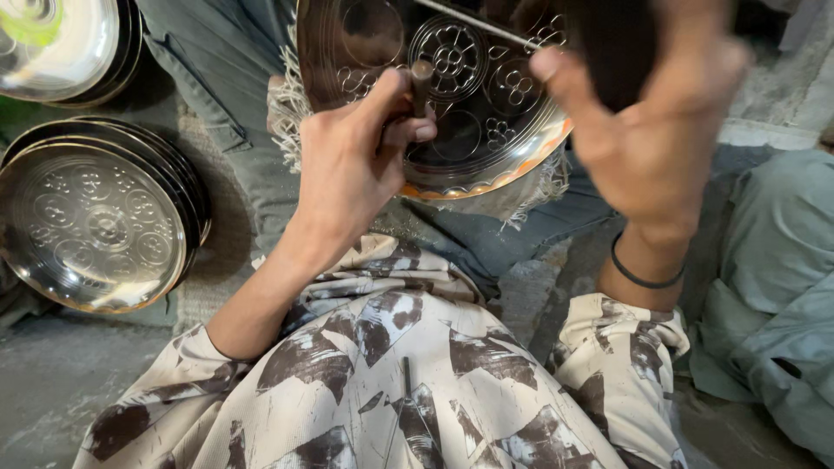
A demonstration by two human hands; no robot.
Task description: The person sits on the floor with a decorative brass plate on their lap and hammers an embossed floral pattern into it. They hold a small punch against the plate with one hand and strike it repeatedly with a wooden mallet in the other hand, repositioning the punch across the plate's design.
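The left hand [347, 165] pinches a short metal punch [420, 85] in its fingers, long axis upright, tip down on the engraved plate [469, 95]. The right hand [651, 130] grips a dark blurred handle, fingers curled.

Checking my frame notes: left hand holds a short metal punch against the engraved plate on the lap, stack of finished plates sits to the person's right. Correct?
Not quite. In the head view the stack of engraved plates lies to the person's left, not right. The rest holds: the left hand grips the short metal punch against the engraved plate on the lap.

Silvery engraved plate [460, 95] bears flower medallions and an orange rim; shirt [391, 382] cream with brown blotches; wristband [645, 276] black.
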